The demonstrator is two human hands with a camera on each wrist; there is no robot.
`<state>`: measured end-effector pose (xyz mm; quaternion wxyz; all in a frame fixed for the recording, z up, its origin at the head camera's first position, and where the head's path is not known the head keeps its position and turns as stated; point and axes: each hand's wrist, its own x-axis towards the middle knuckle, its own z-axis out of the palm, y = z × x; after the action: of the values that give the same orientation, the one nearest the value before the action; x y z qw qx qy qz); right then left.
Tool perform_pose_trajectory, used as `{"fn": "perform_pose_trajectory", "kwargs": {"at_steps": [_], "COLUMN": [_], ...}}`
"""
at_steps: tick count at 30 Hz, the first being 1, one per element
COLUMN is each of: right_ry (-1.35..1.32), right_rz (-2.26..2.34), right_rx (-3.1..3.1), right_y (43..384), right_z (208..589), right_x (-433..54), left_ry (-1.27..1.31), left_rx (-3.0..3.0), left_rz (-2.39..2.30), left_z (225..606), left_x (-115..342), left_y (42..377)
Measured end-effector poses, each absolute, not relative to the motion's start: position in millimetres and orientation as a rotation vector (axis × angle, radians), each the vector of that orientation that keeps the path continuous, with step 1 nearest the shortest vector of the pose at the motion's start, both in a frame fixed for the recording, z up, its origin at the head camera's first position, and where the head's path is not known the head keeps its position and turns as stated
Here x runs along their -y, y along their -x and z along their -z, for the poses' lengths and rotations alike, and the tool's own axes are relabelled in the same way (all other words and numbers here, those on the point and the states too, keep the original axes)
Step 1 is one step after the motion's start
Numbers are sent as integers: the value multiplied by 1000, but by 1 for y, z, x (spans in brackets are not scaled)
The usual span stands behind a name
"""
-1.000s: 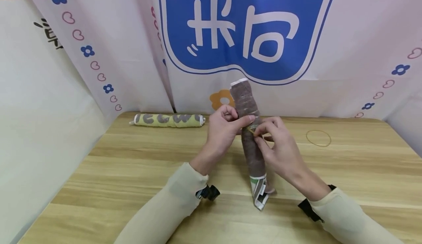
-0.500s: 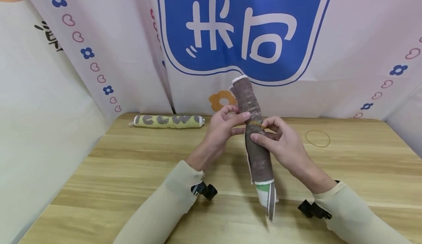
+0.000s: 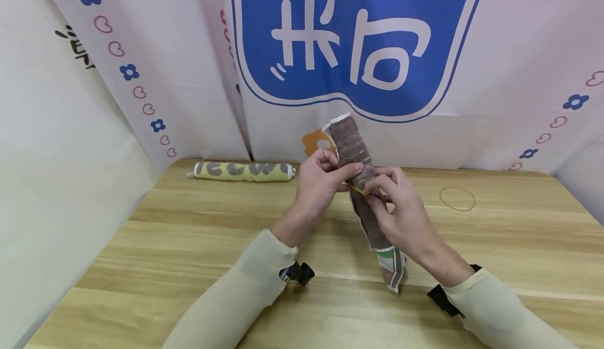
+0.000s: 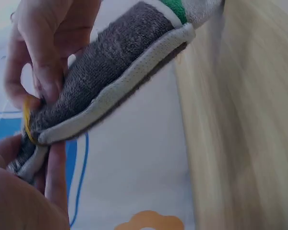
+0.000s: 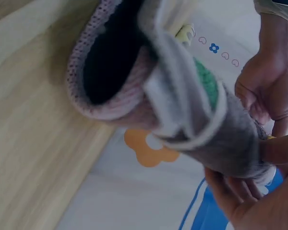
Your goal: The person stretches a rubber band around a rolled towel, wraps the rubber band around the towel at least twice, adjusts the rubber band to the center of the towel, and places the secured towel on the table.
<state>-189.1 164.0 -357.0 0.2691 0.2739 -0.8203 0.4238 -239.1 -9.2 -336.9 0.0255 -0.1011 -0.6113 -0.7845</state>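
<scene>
A rolled grey-brown towel (image 3: 350,142) with white edging stands tilted between both hands, above the table. A yellow rubber band (image 4: 27,117) circles its middle, where the roll is drawn narrow. My left hand (image 3: 321,185) grips the roll just above the band, thumb across the front. At the band, my right hand (image 3: 401,210) pinches with thumb and forefinger. The lower end of the towel (image 5: 182,96) hangs loose, with a green patch and a folded flap, in the right wrist view.
A rolled yellow-green towel (image 3: 243,171) with grey lettering lies at the back left of the wooden table (image 3: 189,254). Another rubber band (image 3: 457,198) lies flat to the right of my right hand. A printed cloth backdrop (image 3: 283,123) rises behind the table.
My right thumb has moved from the towel's lower half up to the band. The towel's lower end has swung right since a second ago. The left hand keeps its hold.
</scene>
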Motion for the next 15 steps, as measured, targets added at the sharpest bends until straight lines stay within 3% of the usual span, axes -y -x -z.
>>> {"fn": "perform_pose_trajectory", "kwargs": {"at_steps": [8,15], "right_ry": [-465,-452], "right_rz": [-1290,-1899], "right_rx": [2438,2320], "right_y": [184,188], "right_z": [344,342], "right_x": [-166,-175], "left_ry": [422,526], "left_rx": [1824,1787], "left_rz": [2490,2748], "left_z": [333,339], "left_x": [10,14], "left_y": [239,248]}}
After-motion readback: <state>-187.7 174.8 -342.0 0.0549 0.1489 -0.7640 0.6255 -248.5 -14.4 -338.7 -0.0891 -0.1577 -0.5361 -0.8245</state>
